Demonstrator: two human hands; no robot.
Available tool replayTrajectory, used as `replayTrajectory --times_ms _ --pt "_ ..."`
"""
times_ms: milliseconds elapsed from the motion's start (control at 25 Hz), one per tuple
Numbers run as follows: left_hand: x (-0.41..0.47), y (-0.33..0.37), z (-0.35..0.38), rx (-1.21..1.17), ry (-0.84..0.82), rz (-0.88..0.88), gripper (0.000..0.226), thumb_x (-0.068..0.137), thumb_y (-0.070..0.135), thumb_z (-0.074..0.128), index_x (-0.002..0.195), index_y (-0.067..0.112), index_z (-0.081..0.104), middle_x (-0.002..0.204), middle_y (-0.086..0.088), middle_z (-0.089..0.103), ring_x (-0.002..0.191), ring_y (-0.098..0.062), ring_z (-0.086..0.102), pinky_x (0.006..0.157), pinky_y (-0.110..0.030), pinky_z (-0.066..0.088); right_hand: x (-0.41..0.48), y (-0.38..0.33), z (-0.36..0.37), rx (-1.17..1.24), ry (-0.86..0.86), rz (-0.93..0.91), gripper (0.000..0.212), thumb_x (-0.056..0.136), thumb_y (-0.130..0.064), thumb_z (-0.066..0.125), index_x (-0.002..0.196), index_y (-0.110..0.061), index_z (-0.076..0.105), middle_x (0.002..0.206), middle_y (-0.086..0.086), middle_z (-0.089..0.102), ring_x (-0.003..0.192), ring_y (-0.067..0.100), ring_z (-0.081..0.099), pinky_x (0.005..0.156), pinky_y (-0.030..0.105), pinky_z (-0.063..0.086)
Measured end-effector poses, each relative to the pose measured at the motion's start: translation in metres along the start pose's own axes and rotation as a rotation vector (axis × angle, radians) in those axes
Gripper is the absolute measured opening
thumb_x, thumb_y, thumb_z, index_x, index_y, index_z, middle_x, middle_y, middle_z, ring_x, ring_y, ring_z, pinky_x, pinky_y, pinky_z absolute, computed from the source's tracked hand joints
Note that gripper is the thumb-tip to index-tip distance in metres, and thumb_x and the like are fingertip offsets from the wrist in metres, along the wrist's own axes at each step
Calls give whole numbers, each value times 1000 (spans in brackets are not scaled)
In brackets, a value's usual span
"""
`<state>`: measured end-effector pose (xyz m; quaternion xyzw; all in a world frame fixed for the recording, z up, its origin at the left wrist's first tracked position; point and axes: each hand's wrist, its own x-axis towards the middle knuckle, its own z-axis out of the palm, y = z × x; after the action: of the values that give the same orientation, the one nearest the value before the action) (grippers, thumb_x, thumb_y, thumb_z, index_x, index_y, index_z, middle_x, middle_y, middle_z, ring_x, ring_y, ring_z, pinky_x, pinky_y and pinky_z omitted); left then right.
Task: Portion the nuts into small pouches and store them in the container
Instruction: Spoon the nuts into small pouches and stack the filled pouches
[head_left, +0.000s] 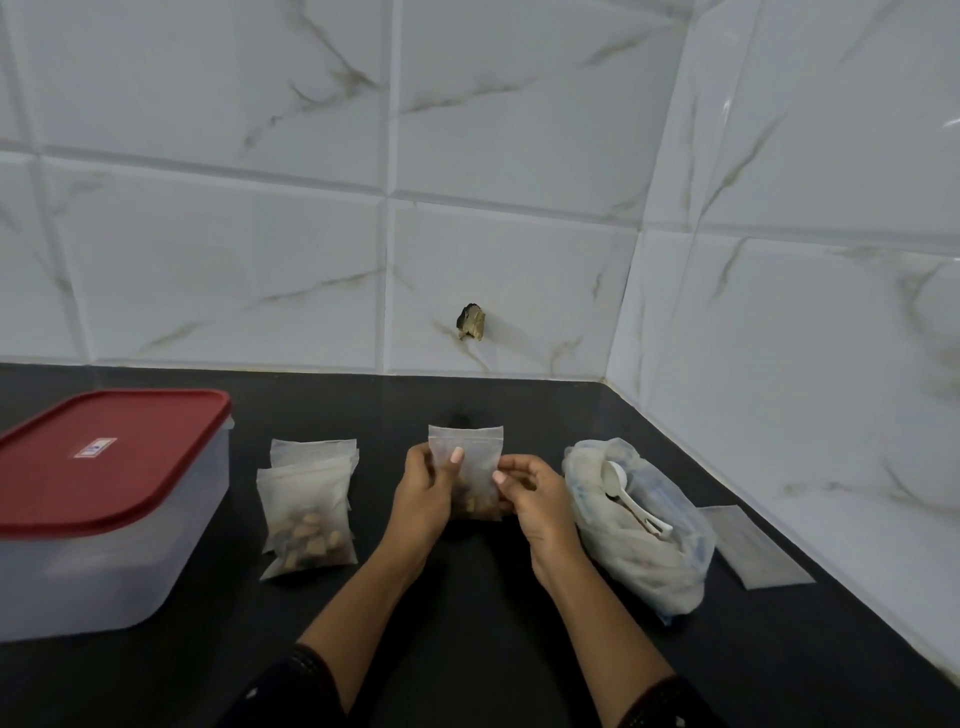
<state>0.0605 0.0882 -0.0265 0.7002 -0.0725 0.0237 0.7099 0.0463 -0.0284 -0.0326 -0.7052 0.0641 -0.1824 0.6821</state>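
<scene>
I hold a small clear pouch (471, 460) upright over the dark counter, with nuts settled in its bottom. My left hand (423, 493) grips its left side, thumb across the front. My right hand (535, 493) pinches its right edge. To the left lies a stack of filled pouches (307, 506) with nuts showing through. At the far left stands a clear plastic container (98, 561) with its red lid (109, 457) on. To the right lies a big plastic bag of nuts (631, 525) with a white spoon (626, 491) resting in its opening.
Flat empty pouches (756, 545) lie on the black counter (467, 649) at the right, near the tiled side wall. White marble tiles form the back wall, with a chipped hole (471, 322) low in it.
</scene>
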Motion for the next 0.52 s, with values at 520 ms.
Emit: replayTrajectory --times_ms 520 --pt "-75 14 -52 412 374 209 53 97 18 41 146 12 23 135 -11 40 126 -23 39 98 -27 36 -80 -18 55 0 -72 -48 19 89 -4 56 101 -15 65 95 2 66 83 11 63 65 16 53"
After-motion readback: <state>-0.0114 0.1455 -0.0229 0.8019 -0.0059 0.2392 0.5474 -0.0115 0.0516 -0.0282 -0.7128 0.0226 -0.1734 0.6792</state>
